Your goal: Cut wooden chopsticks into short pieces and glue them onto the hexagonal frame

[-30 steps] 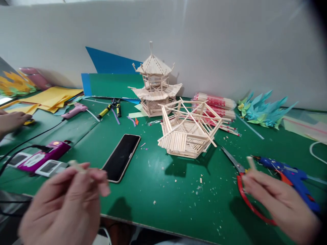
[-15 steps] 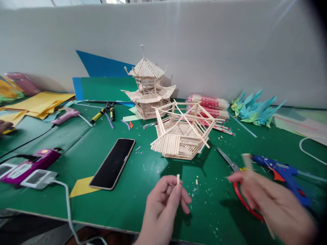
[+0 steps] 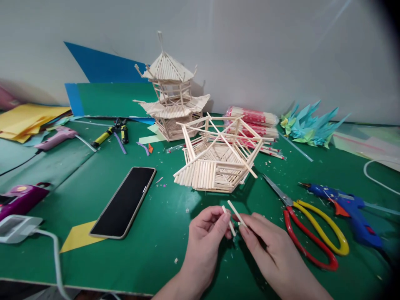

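Observation:
My left hand (image 3: 204,241) pinches a short wooden stick (image 3: 232,229) between thumb and fingers. Close beside it, my right hand (image 3: 270,248) grips another thin wooden stick (image 3: 235,211), angled up to the left. The two sticks lie nearly side by side with a small gap. Just beyond both hands stands an open six-sided wooden stick frame (image 3: 218,166), its front left side covered by a slanted row of sticks. Behind it to the left rises a finished-looking two-roofed stick pagoda (image 3: 173,96).
Scissors (image 3: 293,204) and a blue glue gun (image 3: 346,208) lie right of my hands. A phone (image 3: 125,204) rests at left, near pliers (image 3: 106,134) and a pink glue gun (image 3: 58,139). Wrapped stick bundles (image 3: 251,118) and blue-green folded paper leaves (image 3: 312,125) line the wall.
My right hand has come left from over the scissors and now meets my left hand, bringing its stick beside the other. The scissors show fully. The camera view has shifted somewhat.

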Available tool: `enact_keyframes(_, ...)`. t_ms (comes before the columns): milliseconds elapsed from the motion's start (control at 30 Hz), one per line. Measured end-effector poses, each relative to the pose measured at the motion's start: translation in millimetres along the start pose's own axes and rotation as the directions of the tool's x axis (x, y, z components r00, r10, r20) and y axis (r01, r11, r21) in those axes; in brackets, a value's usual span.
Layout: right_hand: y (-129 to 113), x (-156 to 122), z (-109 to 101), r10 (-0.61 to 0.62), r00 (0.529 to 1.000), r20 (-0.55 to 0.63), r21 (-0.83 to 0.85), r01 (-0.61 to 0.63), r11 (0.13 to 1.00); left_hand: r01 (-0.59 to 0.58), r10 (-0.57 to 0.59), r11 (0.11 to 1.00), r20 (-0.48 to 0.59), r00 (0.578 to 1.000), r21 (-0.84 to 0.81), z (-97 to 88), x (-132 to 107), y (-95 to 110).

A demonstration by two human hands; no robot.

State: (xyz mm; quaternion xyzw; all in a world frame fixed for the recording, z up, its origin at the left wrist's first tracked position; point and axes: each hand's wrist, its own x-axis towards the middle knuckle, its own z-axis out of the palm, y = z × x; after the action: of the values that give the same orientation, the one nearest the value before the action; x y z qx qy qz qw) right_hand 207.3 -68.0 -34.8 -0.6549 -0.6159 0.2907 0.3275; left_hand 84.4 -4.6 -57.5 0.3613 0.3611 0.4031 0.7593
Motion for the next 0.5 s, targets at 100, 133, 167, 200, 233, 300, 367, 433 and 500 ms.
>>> enact_keyframes(100, 3.8, 0.2, 0.2, 0.009, 0.999, 0.030, -0.030, -0.008, 1.000, 0.000, 0.000, 1.000, 0.015, 1.000, 0.014, -1.3, 1.0, -0.2)
enact_keyframes(133, 4.6, 0.1, -0.1, 0.017, 0.999, 0.047, -0.032, -0.016, 0.999, 0.006, -0.006, 1.000, 0.014, 1.000, 0.017, -1.5, 1.4, -0.2)
enact_keyframes(167, 4.9, 0.0, -0.6, 0.023, 0.998, 0.058, -0.030, -0.021, 0.999, 0.014, -0.014, 1.000, 0.014, 1.000, 0.017, -1.6, 1.7, -0.2)
enact_keyframes(200, 4.9, -0.2, -1.1, 0.025, 0.997, 0.069, -0.021, -0.024, 0.999, 0.022, -0.022, 1.000, 0.014, 1.000, 0.014, -1.7, 2.0, -0.2)
enact_keyframes(233, 4.7, -0.5, -1.5, 0.024, 0.997, 0.078, -0.007, -0.024, 1.000, 0.030, -0.030, 1.000, 0.018, 0.999, 0.010, -1.6, 2.2, -0.3)
enact_keyframes(300, 4.1, -0.9, -2.0, 0.020, 0.995, 0.094, 0.016, -0.021, 1.000, 0.039, -0.039, 0.999, 0.028, 0.999, 0.006, -1.4, 2.2, -0.6)
enact_keyframes(367, 3.8, -0.7, -2.1, 0.027, 0.993, 0.119, 0.019, -0.030, 0.999, 0.045, -0.045, 0.999, 0.030, 0.999, 0.015, -1.3, 1.9, -0.8)
enact_keyframes(433, 4.3, 0.2, -2.3, 0.026, 0.989, 0.145, 0.018, -0.029, 0.999, 0.052, -0.053, 0.998, 0.027, 0.998, 0.027, -1.4, 1.8, -0.9)
enact_keyframes(500, 5.1, 1.6, -2.8, 0.021, 0.986, 0.166, 0.030, -0.027, 0.999, 0.070, -0.071, 0.997, 0.028, 0.997, 0.033, -1.6, 2.1, -0.8)
